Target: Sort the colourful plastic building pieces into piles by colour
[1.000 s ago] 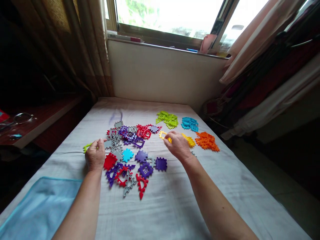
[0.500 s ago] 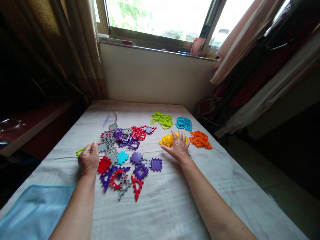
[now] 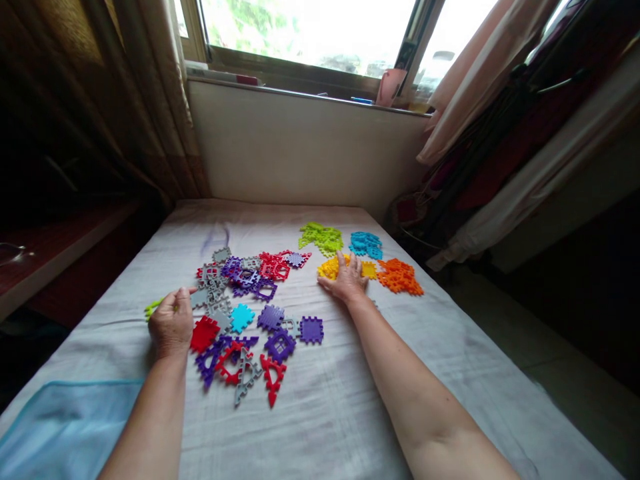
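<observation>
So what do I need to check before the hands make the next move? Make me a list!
1. Right hand at the yellow pile: ok, its fingers are spread over it.
2. Green pile apart from the blue pile: ok, a small gap shows.
3. Yellow pile apart from the orange pile: cannot tell, their edges are very close.
4. Purple pieces, red pieces and grey pieces apart by colour: not ok, they lie mixed together.
5. Left hand free: cannot tell, its fingers are curled beside a lime-green piece.
</observation>
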`<state>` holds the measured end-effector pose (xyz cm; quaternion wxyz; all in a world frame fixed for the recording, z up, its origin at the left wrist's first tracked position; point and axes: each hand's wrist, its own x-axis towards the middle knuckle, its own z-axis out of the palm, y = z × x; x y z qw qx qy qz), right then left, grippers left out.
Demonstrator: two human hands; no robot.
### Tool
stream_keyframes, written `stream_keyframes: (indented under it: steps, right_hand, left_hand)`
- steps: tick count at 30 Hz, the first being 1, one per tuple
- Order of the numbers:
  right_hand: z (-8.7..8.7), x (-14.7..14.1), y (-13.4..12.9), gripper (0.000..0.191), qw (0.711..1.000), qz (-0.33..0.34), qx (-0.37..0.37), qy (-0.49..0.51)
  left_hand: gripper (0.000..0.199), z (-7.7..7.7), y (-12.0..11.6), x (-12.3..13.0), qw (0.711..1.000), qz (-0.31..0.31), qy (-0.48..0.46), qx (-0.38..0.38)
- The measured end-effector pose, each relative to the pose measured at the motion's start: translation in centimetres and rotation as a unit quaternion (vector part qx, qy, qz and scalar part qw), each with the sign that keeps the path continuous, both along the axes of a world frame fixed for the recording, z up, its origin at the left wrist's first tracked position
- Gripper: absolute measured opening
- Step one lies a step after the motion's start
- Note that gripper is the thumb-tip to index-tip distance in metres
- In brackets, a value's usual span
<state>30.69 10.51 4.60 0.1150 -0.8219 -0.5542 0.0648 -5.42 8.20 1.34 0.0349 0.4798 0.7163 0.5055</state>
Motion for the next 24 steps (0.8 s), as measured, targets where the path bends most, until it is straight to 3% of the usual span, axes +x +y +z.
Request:
stream_keyframes:
  steps: [10, 13, 17, 20, 22, 24]
  right_hand:
    - [0.1, 1.7, 1.6, 0.094, 1.000, -0.003, -0.014, -0.002]
    - [0.4, 1.2, 1.5, 0.093, 1.000, 0.004, 0.014, -0.025]
    - [0.7, -1.6, 2.1, 0.070, 0.991, 0.084, 0.100, -0.040]
    - [0.6, -4.6, 3.9, 0.059, 0.979, 0.181, 0.093, -0.006]
    - [0.3, -6.3, 5.4, 0.058, 0.979, 0.195, 0.064, 0.015]
    - [0.0, -7.6, 6.9, 0.058, 0.985, 0.167, 0.035, 0.025]
  left_hand:
    - [0.043, 0.1, -0.1, 0.1, 1.000, -0.005, -0.015, -0.017]
    - [0.043, 0.3, -0.2, 0.2, 1.000, -0.003, -0.012, -0.027]
    - [0.043, 0.3, -0.4, 0.3, 1.000, -0.003, -0.001, -0.024]
    - [0.043, 0.0, -0.3, 0.1, 1.000, 0.011, 0.022, 0.009]
    - [0.040, -0.4, 0.1, -0.2, 0.997, 0.024, 0.042, 0.052]
    - [0.039, -0.9, 0.5, -0.6, 0.993, 0.043, 0.063, 0.091]
